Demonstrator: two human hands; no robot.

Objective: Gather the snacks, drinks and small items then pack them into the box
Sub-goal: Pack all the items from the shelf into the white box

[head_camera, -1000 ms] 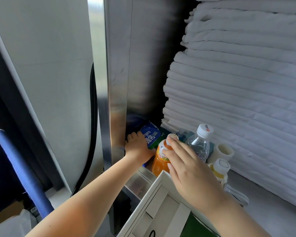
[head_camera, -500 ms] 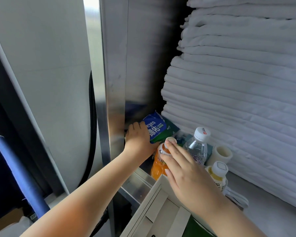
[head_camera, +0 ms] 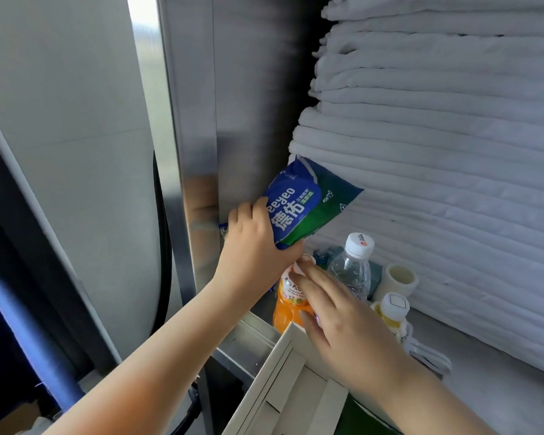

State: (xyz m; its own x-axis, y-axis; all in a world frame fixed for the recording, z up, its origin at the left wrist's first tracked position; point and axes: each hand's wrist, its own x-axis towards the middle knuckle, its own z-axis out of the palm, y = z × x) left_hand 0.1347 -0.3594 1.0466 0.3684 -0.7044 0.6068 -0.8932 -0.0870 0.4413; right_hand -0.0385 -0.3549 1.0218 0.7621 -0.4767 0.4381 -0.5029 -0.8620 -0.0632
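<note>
- Folded white towels (head_camera: 437,152) are stacked high along the back of a grey shelf (head_camera: 490,372), and a brushed steel panel (head_camera: 248,105) walls it in.
- Up and just left of the round orange juice bottle (head_camera: 288,304), a blue-and-green soft plastic packet (head_camera: 305,208) hangs in the air, off the shelf. It is tilted, with its far corner toward the towels. By my judgement it is bound for the box.
- The left hand (head_camera: 255,249) grips the packet's lower end, fingers curled together over the printed face and thumb underneath. A whole-hand hold suits a limp pack that would fold under a pinch.
- The right hand (head_camera: 336,315) lies on the orange bottle, fingers straight and pressed together across its cap and shoulder. It is probably steadying the bottle so the packet does not topple it. Whether any finger closes behind the bottle is hidden.
- Just right of the orange bottle stands a clear plastic water bottle with a white cap (head_camera: 352,268). Farther right are a small yellow bottle with a square white cap (head_camera: 393,312) and a short cream tube (head_camera: 399,279).
- Directly in front of the orange bottle sits the open white cardboard box (head_camera: 283,381), its rim close against the bottle's base. That keeps each carry short.
- Well left of the orange bottle runs a blue padded bar (head_camera: 22,334).
</note>
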